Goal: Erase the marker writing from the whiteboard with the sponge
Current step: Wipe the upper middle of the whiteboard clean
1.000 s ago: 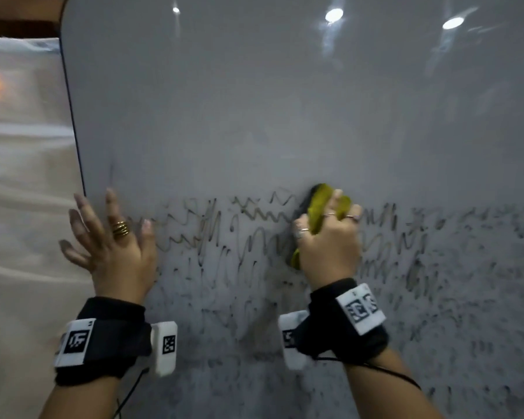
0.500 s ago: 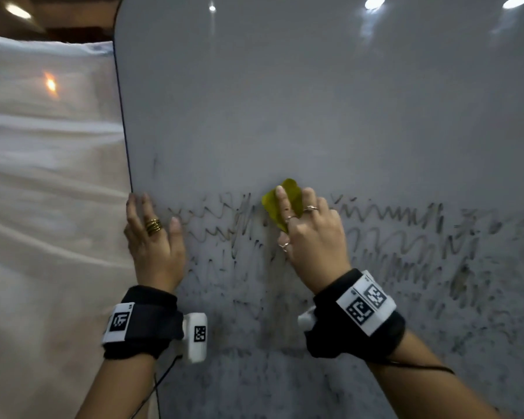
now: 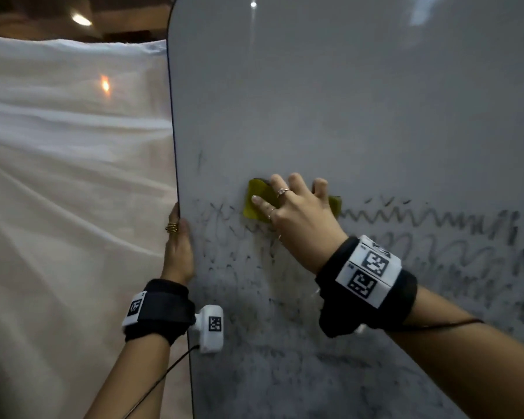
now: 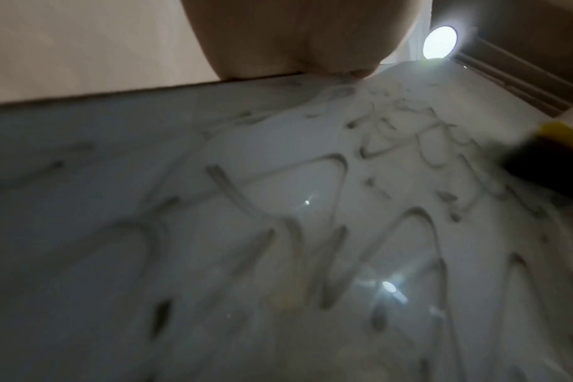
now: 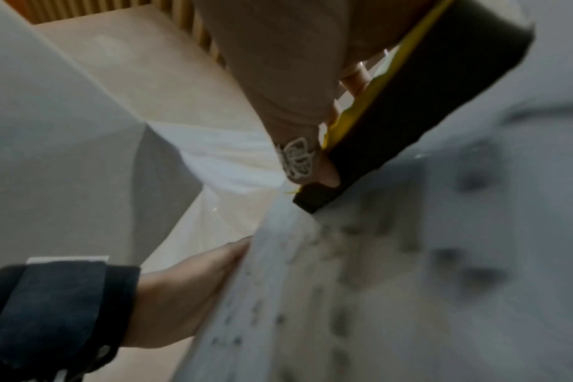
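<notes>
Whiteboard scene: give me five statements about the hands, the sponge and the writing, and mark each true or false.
1. The right hand presses the sponge against the whiteboard. True.
2. The left hand holds a marker. False: it grips the board's left edge.
3. The sponge is blue. False: yellow, with a dark underside.
4. The writing remains to the right of the sponge. True.
5. The board's upper part is covered in scribbles. False: it is nearly bare.
</notes>
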Motion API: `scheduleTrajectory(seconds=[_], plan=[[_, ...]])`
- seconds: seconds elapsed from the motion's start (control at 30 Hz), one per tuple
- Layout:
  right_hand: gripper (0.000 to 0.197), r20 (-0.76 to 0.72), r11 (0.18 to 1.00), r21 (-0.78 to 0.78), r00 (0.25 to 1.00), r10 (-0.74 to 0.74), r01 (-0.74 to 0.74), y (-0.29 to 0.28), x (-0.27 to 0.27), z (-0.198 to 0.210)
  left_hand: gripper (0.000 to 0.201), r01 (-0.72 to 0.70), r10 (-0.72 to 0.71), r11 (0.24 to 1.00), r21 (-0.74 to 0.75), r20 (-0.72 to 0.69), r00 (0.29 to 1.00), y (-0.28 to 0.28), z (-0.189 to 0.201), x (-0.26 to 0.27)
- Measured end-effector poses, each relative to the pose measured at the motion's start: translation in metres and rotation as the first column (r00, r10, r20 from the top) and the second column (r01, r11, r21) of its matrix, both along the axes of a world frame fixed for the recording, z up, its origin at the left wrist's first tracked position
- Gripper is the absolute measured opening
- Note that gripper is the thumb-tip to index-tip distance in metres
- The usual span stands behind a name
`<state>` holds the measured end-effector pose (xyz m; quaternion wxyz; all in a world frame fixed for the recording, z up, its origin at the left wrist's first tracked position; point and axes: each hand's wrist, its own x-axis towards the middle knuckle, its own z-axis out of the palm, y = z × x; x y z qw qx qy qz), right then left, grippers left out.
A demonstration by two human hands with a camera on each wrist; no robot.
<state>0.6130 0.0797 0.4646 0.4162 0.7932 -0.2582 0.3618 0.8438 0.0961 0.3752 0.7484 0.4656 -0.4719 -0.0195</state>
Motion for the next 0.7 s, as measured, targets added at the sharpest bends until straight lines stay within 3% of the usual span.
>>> scheduleTrajectory(seconds=[0.1, 0.23, 0.47, 0.6, 0.7], plan=[[0.052, -0.045, 1.0, 0.016, 0.999, 0.008, -0.007, 0.014, 0.045, 0.001, 0.042, 0.133, -0.135, 0.99, -0.037, -0.082, 0.987, -0.005, -0.001, 0.004], [0.047, -0.088, 0.999, 0.008, 0.995, 0.036, -0.035, 0.025, 0.076, -0.002, 0.044, 0.167, -0.176, 0.983, -0.074, -0.138, 0.975, -0.005, 0.005, -0.002], [0.042, -0.135, 1.0, -0.005, 0.991, 0.013, -0.014, 0.018, 0.04, -0.006, 0.064, 0.301, -0.315, 0.945, -0.129, -0.109, 0.943, 0.004, 0.003, -0.005], [0.044, -0.172, 0.997, 0.032, 0.983, -0.069, 0.076, 0.032, 0.078, -0.004, 0.053, 0.391, -0.406, 0.911, -0.134, -0.115, 0.906, 0.012, 0.015, -0.011], [0.034, -0.195, 0.994, 0.102, 0.98, 0.046, -0.026, 0.031, 0.114, -0.009, 0.054, 0.423, -0.431, 0.902, -0.085, -0.168, 0.886, 0.014, 0.015, -0.012]])
